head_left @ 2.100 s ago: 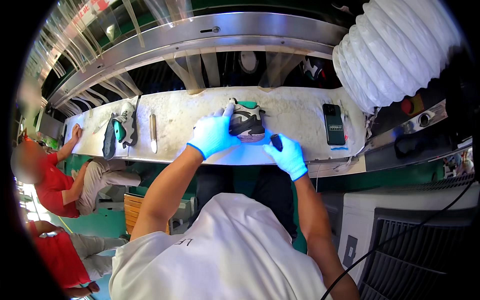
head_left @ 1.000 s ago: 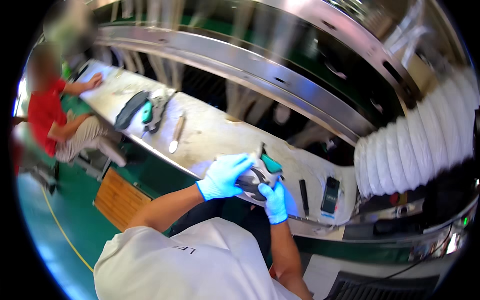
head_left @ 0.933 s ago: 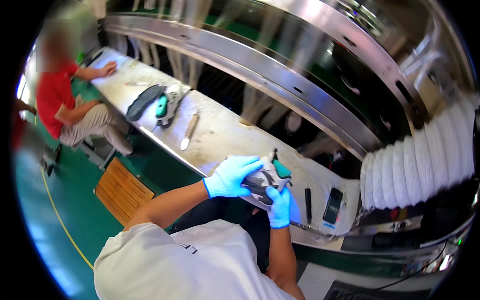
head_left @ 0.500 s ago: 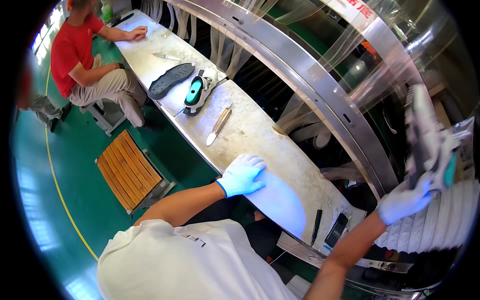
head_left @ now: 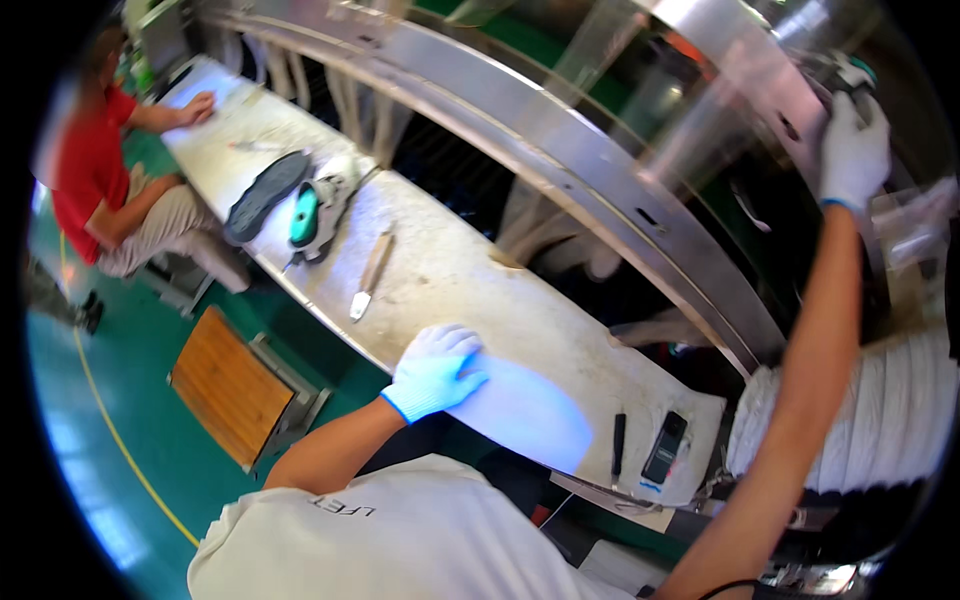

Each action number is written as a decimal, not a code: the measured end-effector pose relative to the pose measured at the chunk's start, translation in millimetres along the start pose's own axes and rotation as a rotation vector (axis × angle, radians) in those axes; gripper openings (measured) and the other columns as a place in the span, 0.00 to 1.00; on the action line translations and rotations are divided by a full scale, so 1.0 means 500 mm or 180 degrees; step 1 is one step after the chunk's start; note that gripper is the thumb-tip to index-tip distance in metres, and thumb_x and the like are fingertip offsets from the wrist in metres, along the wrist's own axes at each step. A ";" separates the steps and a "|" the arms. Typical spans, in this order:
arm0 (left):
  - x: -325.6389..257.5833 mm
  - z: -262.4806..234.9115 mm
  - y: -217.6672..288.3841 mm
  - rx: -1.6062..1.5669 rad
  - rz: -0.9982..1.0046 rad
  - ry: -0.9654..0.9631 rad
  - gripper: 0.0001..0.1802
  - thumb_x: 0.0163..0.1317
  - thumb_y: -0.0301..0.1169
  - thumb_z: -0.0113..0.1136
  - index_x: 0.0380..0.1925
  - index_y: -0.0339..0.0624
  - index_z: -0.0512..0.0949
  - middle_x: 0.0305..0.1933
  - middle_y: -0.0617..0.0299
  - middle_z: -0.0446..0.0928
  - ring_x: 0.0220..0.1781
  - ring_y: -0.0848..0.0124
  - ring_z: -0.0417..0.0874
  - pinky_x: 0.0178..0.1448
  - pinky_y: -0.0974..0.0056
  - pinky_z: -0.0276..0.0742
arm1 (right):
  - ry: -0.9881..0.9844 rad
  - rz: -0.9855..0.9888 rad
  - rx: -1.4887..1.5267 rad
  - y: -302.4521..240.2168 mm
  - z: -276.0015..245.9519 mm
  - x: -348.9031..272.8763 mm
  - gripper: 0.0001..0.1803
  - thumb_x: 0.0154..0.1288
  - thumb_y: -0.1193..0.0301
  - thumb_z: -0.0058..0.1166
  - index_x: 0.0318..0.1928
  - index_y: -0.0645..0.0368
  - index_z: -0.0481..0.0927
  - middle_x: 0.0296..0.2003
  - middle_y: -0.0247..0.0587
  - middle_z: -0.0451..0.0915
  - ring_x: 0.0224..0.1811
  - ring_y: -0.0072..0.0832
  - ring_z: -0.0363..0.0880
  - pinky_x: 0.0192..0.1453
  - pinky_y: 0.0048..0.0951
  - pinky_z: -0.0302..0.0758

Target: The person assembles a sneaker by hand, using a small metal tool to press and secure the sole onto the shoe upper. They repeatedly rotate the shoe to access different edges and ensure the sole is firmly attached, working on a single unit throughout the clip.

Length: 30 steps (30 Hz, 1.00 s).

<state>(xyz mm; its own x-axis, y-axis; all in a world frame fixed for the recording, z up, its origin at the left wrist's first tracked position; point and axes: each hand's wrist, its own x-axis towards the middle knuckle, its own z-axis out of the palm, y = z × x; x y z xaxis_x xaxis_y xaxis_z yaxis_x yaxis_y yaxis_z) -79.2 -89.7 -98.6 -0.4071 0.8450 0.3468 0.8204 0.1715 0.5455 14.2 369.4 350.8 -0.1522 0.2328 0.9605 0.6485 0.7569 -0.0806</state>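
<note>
My left hand, in a white knit glove, lies flat with fingers stretched on the long worktable, beside a patch of bluish light. My right hand, gloved too, is raised at the far right, its fingers closed on a shoe. Only a dark and teal part of that shoe shows, next to the metal frame. Left of the middle, a pale shoe with a teal insert sits on the table against a dark shoe sole. Nearer to my left hand lies a wooden-handled tool with a pale blade.
A black stick-shaped tool and a dark phone-like device lie at the table's right end. Beyond the table runs a curved metal machine frame with clear strips. A white ribbed hose, a wooden stool and a seated person in red surround it.
My right hand has risen and moved farther away with the shoe, from beside the ribbed hose to the metal frame. The view has shifted; my left hand still rests on the table.
</note>
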 end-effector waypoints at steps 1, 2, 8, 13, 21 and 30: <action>0.000 0.000 -0.004 -0.0044 0.0084 0.0068 0.27 0.60 0.46 0.79 0.54 0.43 0.87 0.63 0.52 0.87 0.70 0.48 0.85 0.75 0.45 0.79 | 0.0589 -0.0778 0.0312 -0.038 -0.023 -0.065 0.24 0.79 0.55 0.68 0.64 0.57 0.90 0.56 0.52 0.91 0.60 0.52 0.90 0.70 0.46 0.83; 0.001 -0.005 -0.004 -0.0031 0.0098 0.0056 0.28 0.59 0.46 0.79 0.55 0.43 0.87 0.63 0.52 0.87 0.70 0.48 0.85 0.74 0.44 0.80 | 0.0636 -0.1321 0.0620 -0.062 -0.039 -0.129 0.17 0.77 0.62 0.71 0.59 0.57 0.90 0.50 0.49 0.92 0.54 0.49 0.91 0.64 0.44 0.85; 0.041 0.025 0.015 -0.0084 0.0096 -0.0244 0.29 0.61 0.47 0.77 0.59 0.44 0.86 0.65 0.52 0.86 0.70 0.48 0.84 0.74 0.44 0.79 | -0.0807 -0.0699 -0.0502 0.141 -0.034 -0.351 0.24 0.68 0.58 0.74 0.59 0.57 0.90 0.52 0.51 0.91 0.61 0.52 0.88 0.69 0.51 0.82; 0.201 0.107 0.073 -0.0836 -0.0059 -0.0753 0.40 0.61 0.44 0.77 0.72 0.43 0.79 0.74 0.46 0.80 0.73 0.40 0.81 0.76 0.43 0.81 | -0.2088 0.0456 -0.0121 0.134 -0.039 -0.329 0.24 0.64 0.56 0.76 0.55 0.58 0.92 0.47 0.51 0.91 0.59 0.51 0.87 0.67 0.49 0.82; 0.585 0.508 0.127 -0.0152 -0.0642 -0.0558 0.44 0.70 0.59 0.66 0.79 0.46 0.74 0.77 0.42 0.76 0.77 0.43 0.78 0.79 0.45 0.77 | -0.2082 0.0157 0.0220 0.131 -0.031 -0.333 0.31 0.69 0.50 0.69 0.64 0.58 0.90 0.60 0.55 0.89 0.64 0.54 0.87 0.71 0.48 0.81; 0.671 0.671 0.050 -0.1491 -0.1060 -0.0231 0.35 0.81 0.58 0.54 0.79 0.52 0.77 0.84 0.55 0.76 0.85 0.55 0.73 0.86 0.53 0.67 | -0.2116 0.0250 0.0815 0.136 -0.031 -0.342 0.26 0.72 0.56 0.66 0.62 0.58 0.92 0.54 0.56 0.92 0.58 0.54 0.90 0.67 0.45 0.83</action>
<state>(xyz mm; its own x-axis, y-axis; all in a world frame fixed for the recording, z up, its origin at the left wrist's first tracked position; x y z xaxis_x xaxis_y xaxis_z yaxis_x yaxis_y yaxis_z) -60.4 367.9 -224.8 -0.5707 0.8193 0.0545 0.3810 0.2055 0.9015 95.9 371.6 185.0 -0.5874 0.5535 0.5905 0.4932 0.8233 -0.2810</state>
